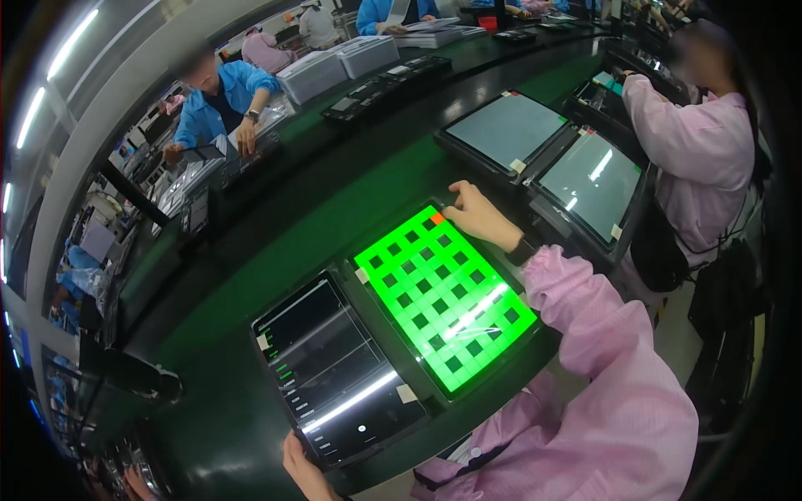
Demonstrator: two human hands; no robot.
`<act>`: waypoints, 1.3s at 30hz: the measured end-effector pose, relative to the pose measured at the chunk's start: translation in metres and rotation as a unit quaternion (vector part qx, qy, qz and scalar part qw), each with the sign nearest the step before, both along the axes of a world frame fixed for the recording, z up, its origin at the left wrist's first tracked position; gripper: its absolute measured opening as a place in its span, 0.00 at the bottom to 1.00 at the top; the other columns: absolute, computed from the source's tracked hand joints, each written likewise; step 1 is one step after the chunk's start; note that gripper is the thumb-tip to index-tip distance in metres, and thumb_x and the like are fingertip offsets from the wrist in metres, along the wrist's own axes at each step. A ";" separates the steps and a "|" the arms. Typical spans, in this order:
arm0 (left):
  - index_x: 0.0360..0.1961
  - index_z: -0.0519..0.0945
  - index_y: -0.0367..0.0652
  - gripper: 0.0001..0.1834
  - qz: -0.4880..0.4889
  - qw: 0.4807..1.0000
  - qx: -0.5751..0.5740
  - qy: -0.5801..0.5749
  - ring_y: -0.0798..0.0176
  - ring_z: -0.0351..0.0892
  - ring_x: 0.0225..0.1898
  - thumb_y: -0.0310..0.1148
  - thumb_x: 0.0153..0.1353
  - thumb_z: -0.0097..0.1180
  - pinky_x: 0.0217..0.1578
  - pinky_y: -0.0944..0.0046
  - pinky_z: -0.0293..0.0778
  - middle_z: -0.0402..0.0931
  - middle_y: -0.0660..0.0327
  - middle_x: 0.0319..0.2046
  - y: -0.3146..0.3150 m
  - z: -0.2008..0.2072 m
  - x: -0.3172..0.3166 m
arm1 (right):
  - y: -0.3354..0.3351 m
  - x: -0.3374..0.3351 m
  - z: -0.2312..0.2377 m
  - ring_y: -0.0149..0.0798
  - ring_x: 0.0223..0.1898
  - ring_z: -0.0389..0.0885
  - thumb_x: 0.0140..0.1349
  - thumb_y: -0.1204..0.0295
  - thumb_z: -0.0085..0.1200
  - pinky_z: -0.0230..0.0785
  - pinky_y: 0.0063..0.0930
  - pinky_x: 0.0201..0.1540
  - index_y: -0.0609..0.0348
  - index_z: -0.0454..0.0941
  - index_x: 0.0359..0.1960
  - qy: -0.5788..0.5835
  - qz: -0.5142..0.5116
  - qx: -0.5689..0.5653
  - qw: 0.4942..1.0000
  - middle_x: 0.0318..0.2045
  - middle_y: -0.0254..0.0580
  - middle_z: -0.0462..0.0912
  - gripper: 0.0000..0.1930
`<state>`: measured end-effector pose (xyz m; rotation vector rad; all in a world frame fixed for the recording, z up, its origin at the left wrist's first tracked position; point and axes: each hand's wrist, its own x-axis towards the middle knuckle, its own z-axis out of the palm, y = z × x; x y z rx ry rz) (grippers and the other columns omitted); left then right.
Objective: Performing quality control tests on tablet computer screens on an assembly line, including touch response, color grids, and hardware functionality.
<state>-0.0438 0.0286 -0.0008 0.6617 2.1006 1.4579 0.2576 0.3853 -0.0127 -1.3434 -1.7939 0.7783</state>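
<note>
A person's two bare hands are at a pair of tablets lying side by side on a glossy dark green worktable. The right hand, its arm in a loose pink sleeve, is at the upper right corner of a black-framed tablet with a bright green screen dotted with dark squares, in the centre of the frame. The thumb is near an orange square in that corner and the fingers curl; whether they grip, I cannot tell.

The left hand, at the lower edge left of centre, is at the near left corner of a black-screened tablet with small lines of text. Its grip is partly hidden, so I cannot tell whether it is closed on the edge. Cream tape tabs stick to both tablets.

At upper right lie two pale grey-screened tablets, near a co-worker in pink. At upper left, a co-worker in blue holds a dark flat panel.
</note>
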 end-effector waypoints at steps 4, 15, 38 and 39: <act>0.47 0.76 0.32 0.20 0.002 0.999 0.007 -0.035 0.65 0.72 0.40 0.39 0.68 0.42 0.41 0.66 0.68 0.77 0.60 0.39 0.001 0.006 0.003 | -0.057 0.034 0.006 0.35 0.35 0.74 0.63 0.67 0.45 0.68 0.28 0.40 0.68 0.70 0.49 0.129 -0.002 -0.068 0.989 0.34 0.43 0.76 0.18; 0.44 0.76 0.28 0.19 0.031 0.997 0.059 -0.049 0.65 0.73 0.37 0.37 0.69 0.43 0.41 0.67 0.69 0.78 0.58 0.35 0.006 0.013 0.009 | -0.126 0.027 0.028 0.42 0.53 0.62 0.63 0.64 0.43 0.55 0.28 0.57 0.64 0.79 0.42 0.096 -0.007 -0.140 0.985 0.46 0.43 0.71 0.17; 0.46 0.76 0.29 0.17 0.031 0.996 0.084 -0.014 0.73 0.76 0.33 0.35 0.66 0.48 0.35 0.74 0.71 0.79 0.63 0.35 -0.156 -0.018 -0.248 | -0.193 -0.017 0.041 0.38 0.48 0.70 0.59 0.75 0.46 0.62 0.27 0.50 0.62 0.72 0.50 0.078 0.024 0.036 0.996 0.47 0.43 0.74 0.16; 0.47 0.76 0.30 0.17 0.033 0.996 0.077 -0.016 0.73 0.76 0.33 0.35 0.66 0.48 0.36 0.73 0.72 0.79 0.63 0.36 -0.159 -0.019 -0.257 | -0.194 -0.010 0.038 0.37 0.47 0.70 0.59 0.76 0.46 0.62 0.26 0.49 0.62 0.72 0.50 0.081 0.014 0.031 0.996 0.47 0.42 0.73 0.16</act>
